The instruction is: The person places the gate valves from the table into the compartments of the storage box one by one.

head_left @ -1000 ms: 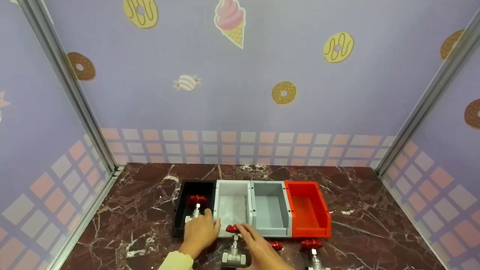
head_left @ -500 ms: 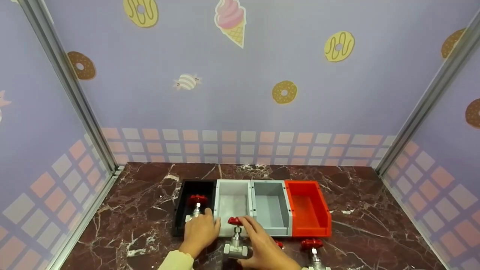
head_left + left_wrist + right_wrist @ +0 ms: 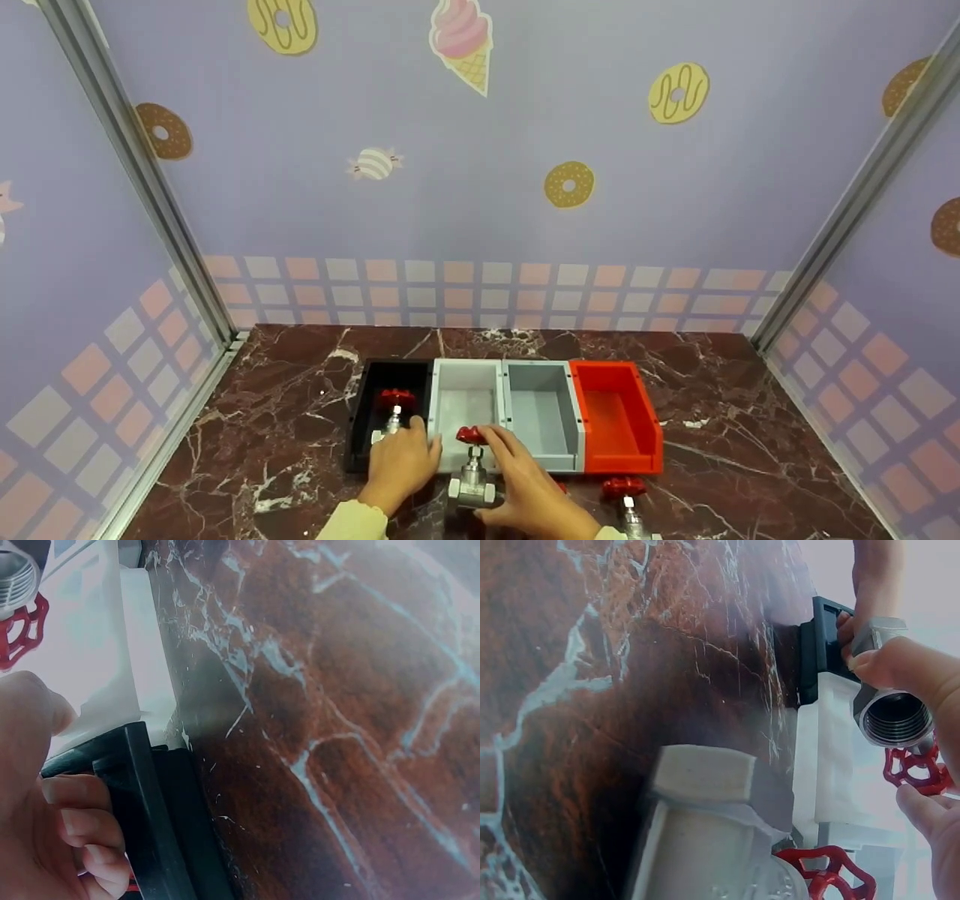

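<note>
My right hand [image 3: 529,487] holds a gate valve [image 3: 471,484] with a metal body and red handwheel, raised in front of the white bin [image 3: 466,405]. In the right wrist view, the thumb presses the body of the held valve [image 3: 870,701] beside its threaded opening, while another finger touches the red wheel. My left hand [image 3: 401,459] lies over the front of the black bin [image 3: 358,412]. Its curled fingers [image 3: 90,825] grip the bin's wall in the left wrist view. Inside the black bin sits another valve [image 3: 396,401], its lower part covered by the left hand.
A grey bin [image 3: 536,412] and a red-orange bin [image 3: 611,420] continue the row rightward. On the marble-patterned table [image 3: 735,450], a valve [image 3: 626,495] stands before the red-orange bin. One more red handwheel [image 3: 561,487] is mostly hidden behind my right hand. Patterned walls enclose the table.
My right hand has lifted the valve up and forward toward the white bin, its handwheel now overlapping the bin's front. The left hand has stayed in place on the black bin.
</note>
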`<state>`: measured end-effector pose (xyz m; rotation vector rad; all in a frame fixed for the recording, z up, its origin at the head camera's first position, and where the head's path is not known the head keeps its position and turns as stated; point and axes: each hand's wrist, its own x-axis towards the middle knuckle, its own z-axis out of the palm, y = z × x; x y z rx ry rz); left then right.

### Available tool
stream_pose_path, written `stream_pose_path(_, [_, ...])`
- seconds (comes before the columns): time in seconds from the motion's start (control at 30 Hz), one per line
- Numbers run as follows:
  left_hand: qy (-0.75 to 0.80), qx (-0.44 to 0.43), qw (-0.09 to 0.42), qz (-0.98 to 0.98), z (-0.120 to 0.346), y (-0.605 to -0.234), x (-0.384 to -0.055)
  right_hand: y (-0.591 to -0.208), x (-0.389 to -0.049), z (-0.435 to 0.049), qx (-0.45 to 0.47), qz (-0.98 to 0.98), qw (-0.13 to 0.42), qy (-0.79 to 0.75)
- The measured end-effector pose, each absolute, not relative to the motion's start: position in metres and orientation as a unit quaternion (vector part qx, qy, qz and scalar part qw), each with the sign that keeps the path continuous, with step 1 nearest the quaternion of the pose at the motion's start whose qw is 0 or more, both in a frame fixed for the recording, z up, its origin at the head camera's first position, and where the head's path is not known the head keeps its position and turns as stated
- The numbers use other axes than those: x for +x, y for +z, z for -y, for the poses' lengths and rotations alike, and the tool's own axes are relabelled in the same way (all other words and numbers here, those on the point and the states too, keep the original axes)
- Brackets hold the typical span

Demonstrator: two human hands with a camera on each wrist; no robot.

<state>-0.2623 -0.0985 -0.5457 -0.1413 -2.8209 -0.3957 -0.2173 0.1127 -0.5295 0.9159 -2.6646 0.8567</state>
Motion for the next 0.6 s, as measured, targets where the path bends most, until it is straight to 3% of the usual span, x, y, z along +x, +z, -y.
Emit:
stream_pose_path(0.2, [-0.134, -0.048, 0.143, 0.979, 0.098, -0.545, -0.263, -0.527, -0.222, -0.11, 0.308, 0.899, 0.113, 0.291])
stream_pose_path(0.6, [-0.133, -0.046, 0.151, 0.979, 0.098, -0.546, -0.262, -0.524, -0.229, -0.108, 0.288, 0.904, 0.076, 0.307])
